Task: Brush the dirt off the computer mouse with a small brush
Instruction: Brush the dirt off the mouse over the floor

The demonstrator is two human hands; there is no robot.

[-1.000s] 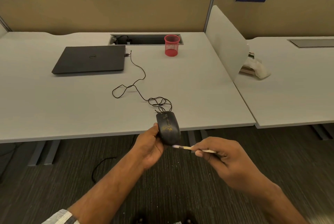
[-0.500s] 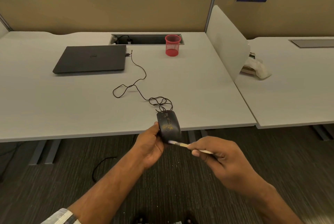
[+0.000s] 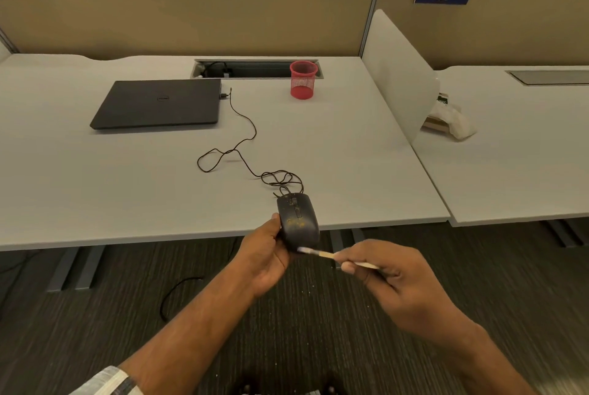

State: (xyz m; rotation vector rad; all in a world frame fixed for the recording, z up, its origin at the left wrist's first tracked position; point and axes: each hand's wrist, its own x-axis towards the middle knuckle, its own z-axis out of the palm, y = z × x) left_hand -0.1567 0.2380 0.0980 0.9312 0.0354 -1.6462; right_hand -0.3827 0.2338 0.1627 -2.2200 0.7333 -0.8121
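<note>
A black wired computer mouse with yellowish dirt specks on its back is held just off the desk's front edge. My left hand grips it from the left and below. My right hand pinches a small brush with a pale handle and white bristles. The bristle tip touches the mouse's rear end. The mouse's cable trails in loops across the desk to a closed black laptop.
A red mesh pen cup stands at the back of the grey desk by a cable slot. A white divider separates a second desk on the right, with a paper-wrapped item. Dark carpet with dirt specks lies below.
The brush tip has swept leftward from the mouse's lower right onto its rear end. My left hand has held the mouse nearly still.
</note>
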